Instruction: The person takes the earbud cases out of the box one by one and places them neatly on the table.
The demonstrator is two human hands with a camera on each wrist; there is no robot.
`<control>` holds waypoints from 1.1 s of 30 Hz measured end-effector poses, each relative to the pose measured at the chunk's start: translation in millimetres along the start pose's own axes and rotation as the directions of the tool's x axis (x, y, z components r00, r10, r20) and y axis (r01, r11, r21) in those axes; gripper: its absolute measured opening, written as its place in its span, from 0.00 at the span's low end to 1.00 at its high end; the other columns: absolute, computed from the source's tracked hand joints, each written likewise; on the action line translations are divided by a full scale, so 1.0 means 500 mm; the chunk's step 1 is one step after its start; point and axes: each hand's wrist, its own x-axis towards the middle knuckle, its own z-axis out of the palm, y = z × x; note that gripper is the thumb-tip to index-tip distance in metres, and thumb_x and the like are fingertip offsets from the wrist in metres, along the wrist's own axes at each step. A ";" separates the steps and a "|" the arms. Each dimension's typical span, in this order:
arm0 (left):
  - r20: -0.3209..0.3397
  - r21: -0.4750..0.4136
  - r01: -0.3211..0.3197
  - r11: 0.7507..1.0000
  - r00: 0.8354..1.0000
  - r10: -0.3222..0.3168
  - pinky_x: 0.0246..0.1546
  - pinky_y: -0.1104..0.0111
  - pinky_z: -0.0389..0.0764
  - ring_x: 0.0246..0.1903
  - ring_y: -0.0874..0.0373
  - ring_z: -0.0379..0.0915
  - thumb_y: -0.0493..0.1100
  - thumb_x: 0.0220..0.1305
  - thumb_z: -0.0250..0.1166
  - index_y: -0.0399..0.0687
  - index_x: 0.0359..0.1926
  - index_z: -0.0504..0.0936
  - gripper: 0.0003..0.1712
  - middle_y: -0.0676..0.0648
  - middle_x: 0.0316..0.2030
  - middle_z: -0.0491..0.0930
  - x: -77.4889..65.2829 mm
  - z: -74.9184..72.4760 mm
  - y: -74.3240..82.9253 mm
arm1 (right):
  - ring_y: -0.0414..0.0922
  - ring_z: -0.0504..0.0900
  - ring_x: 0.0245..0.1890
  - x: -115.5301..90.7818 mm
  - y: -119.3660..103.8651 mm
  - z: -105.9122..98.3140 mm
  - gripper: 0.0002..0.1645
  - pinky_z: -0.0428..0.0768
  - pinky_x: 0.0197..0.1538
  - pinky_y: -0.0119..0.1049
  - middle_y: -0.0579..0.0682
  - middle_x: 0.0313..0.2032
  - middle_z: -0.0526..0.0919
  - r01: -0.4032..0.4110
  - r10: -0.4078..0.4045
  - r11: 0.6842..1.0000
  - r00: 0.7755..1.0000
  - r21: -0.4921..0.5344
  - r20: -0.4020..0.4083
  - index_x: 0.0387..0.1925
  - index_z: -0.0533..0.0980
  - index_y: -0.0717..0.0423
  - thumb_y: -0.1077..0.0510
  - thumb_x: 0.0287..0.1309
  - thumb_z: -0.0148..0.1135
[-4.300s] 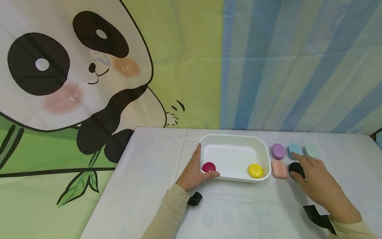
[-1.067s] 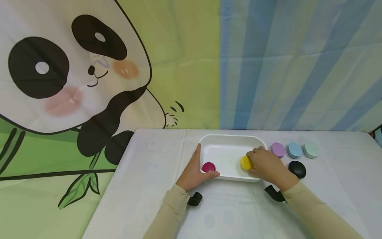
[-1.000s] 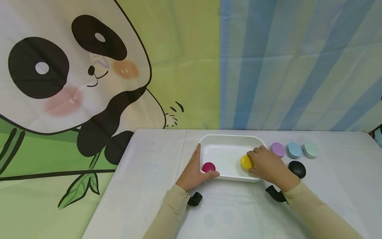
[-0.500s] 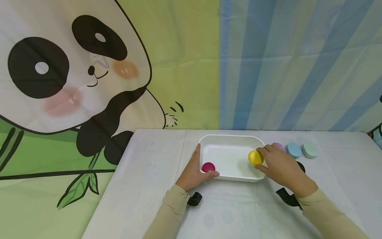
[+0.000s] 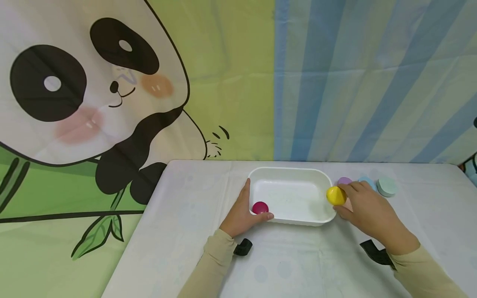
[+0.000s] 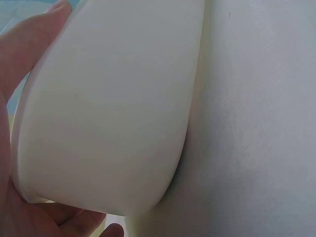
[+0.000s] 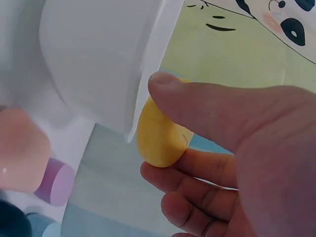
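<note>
In the head view my left hand (image 5: pixel 240 217) holds the front left corner of a white rectangular tray (image 5: pixel 290 219), thumb on the front rim and fingers along the left side. The left wrist view shows the tray's smooth outer wall (image 6: pixel 108 108) close up. My right hand (image 5: pixel 374 213) pinches a glossy yellow rounded disc (image 5: pixel 336 195) by its edge, at the tray's right rim. In the right wrist view thumb and fingers hold the yellow disc (image 7: pixel 160 136) next to the rim. A crimson round piece (image 5: pixel 260 207) sits inside the tray, near my left thumb.
Right of the tray lie a purple disc (image 5: pixel 344 181), a blue disc (image 5: pixel 367 182) and a mint disc (image 5: pixel 387 187). A peach rounded-square piece (image 7: pixel 22 148) and a black round piece (image 7: pixel 12 219) are largely hidden by my right hand in the head view.
My right hand first reached among the loose discs, then took hold of the yellow disc inside the tray. It has since lifted it and carried it right to the rim. The left hand stayed put.
</note>
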 end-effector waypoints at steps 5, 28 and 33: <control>-0.004 -0.001 0.006 1.000 1.000 -0.006 0.73 0.54 0.56 0.76 0.54 0.44 0.69 0.49 0.75 0.52 0.81 0.35 0.75 0.53 0.79 0.43 -0.002 -0.002 0.003 | 0.62 0.73 0.47 -0.018 0.019 -0.002 0.40 0.80 0.43 0.59 0.69 0.48 0.79 -0.059 0.059 0.998 0.998 0.003 0.034 0.55 0.74 0.74 0.48 0.52 0.77; -0.003 0.006 0.014 1.000 1.000 -0.014 0.73 0.53 0.56 0.76 0.55 0.43 0.70 0.48 0.75 0.57 0.81 0.34 0.75 0.54 0.79 0.43 0.001 0.000 -0.004 | 0.71 0.71 0.45 -0.088 0.138 0.013 0.43 0.77 0.42 0.67 0.77 0.48 0.75 -0.203 0.211 0.974 0.975 -0.103 0.064 0.57 0.71 0.79 0.51 0.51 0.76; -0.002 0.003 0.014 1.000 1.000 -0.014 0.73 0.54 0.56 0.76 0.55 0.43 0.70 0.47 0.75 0.58 0.81 0.33 0.75 0.54 0.79 0.42 0.002 0.002 -0.004 | 0.72 0.70 0.44 -0.098 0.164 0.021 0.42 0.76 0.43 0.68 0.79 0.47 0.74 -0.252 0.262 0.961 0.962 -0.114 0.080 0.56 0.71 0.80 0.52 0.51 0.76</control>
